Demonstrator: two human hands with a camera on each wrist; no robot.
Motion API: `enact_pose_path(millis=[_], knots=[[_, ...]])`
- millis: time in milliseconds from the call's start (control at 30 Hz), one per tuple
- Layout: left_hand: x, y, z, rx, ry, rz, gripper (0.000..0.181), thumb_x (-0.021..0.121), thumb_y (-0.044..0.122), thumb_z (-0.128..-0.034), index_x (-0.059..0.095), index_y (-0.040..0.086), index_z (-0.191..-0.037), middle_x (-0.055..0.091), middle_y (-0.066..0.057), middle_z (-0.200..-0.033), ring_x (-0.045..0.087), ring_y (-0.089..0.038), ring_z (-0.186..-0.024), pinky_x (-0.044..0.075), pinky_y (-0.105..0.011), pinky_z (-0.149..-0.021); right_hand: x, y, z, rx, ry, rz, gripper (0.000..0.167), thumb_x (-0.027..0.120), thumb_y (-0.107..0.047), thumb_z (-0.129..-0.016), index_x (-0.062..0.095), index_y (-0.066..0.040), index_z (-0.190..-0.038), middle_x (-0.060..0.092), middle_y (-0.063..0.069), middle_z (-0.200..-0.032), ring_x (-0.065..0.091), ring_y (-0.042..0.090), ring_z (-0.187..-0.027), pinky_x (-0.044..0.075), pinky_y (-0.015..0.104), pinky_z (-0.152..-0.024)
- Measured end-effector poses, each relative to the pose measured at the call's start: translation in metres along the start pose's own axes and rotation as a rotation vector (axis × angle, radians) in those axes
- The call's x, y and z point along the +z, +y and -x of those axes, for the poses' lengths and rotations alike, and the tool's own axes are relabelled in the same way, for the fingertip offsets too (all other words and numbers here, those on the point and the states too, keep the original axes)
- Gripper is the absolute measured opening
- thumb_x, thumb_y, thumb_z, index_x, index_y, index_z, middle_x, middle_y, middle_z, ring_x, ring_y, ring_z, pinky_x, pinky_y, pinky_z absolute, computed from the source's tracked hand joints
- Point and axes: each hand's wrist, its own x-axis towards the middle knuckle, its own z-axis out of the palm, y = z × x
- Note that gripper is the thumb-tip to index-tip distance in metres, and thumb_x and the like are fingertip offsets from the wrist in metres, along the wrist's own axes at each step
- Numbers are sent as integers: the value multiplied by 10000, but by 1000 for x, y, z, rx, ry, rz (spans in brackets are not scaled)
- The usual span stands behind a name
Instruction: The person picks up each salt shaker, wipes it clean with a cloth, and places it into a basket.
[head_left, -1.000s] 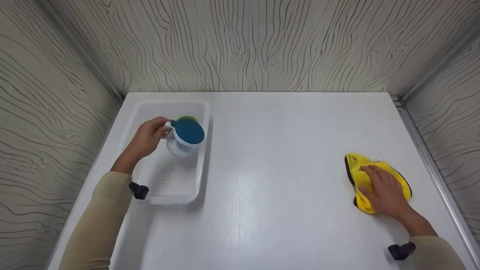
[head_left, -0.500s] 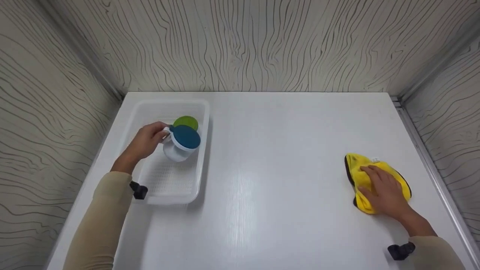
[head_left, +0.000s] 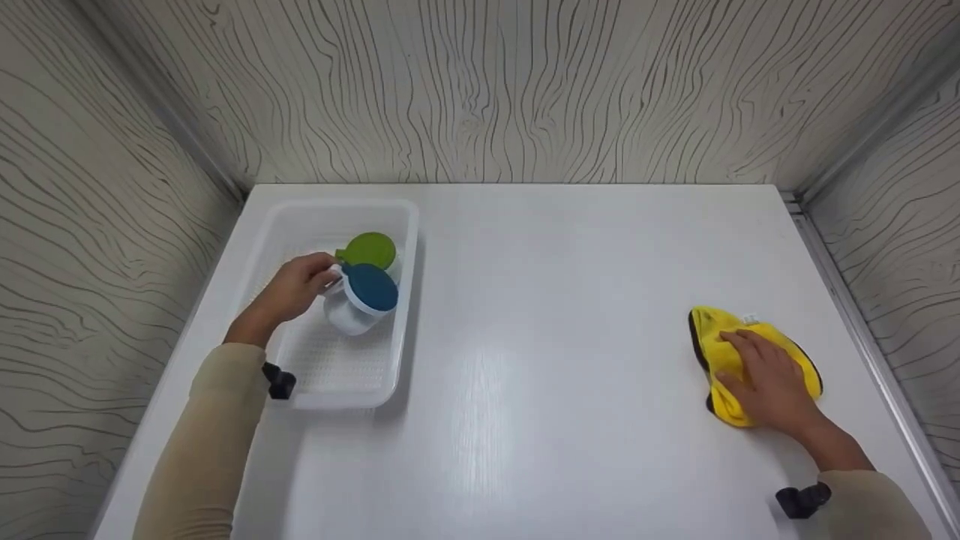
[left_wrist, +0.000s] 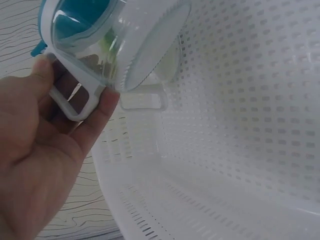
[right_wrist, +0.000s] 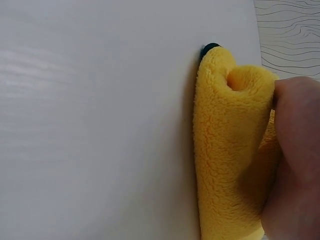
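My left hand (head_left: pixel 294 289) grips the white handle (left_wrist: pixel 75 102) of a clear jar with a blue lid (head_left: pixel 370 287). The jar is tilted inside a white perforated basket (head_left: pixel 405 330); whether its base touches the basket floor is hard to tell. Just behind it in the basket is another container with a green lid (head_left: pixel 370 250), partly covered by the blue-lidded jar. On the right of the table, my right hand (head_left: pixel 772 382) holds a bunched yellow cloth (right_wrist: pixel 227 145) with dark edging. Its fingertips are partly hidden in the right wrist view.
The basket stands at the left of a white table (head_left: pixel 555 322). Wood-patterned panels (head_left: pixel 480 90) rise at the back and both sides. A metal rail (head_left: pixel 870 330) runs along the right edge.
The left hand has brought the blue-lidded jar down and slightly toward me inside the basket, uncovering more of the green lid. The right hand and the yellow cloth stay put.
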Motion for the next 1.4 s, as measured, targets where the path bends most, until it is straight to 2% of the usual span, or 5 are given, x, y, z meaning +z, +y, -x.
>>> enact_pose_path(millis=[467,733,933,1200,1400], knots=[[7,-11,0,-14,4,39,193,507,95,-1073,606,-10,-1202,628,-177,-1161,572,-309,-1067,497,-472,-969,1,2,-1,-13,8,-4,577,692,-190,-969,437,-15,-1456,387,336,-1454,326,566,-1309,240,780,-998],[7,-14,2,-18,-36,82,218,505,93,-1072,602,-26,-1227,622,-201,-1211,577,-334,-1127,495,-514,-1017,0,3,-2,-25,19,-4,568,695,-181,-962,452,-12,-1446,405,334,-1444,347,564,-1300,257,771,-987],[6,-20,3,-3,-62,144,218,504,80,-1068,597,-49,-1217,610,-208,-1192,567,-321,-1104,498,-454,-990,0,2,-2,-22,11,2,574,700,-184,-958,454,-7,-1446,410,335,-1439,352,560,-1299,263,767,-991],[-6,-22,4,-128,-181,151,253,470,136,-1087,553,-19,-1269,545,-211,-1308,528,-392,-1238,437,-559,-1098,0,3,-1,-11,4,1,578,699,-195,-962,447,-11,-1449,401,337,-1449,343,564,-1305,254,772,-1000],[-12,-23,5,-247,-242,167,241,449,129,-1088,514,-8,-1276,487,-229,-1406,456,-427,-1350,407,-549,-1132,-1,2,-1,-20,8,-4,574,699,-199,-963,452,-9,-1445,408,333,-1444,347,564,-1299,257,770,-993]])
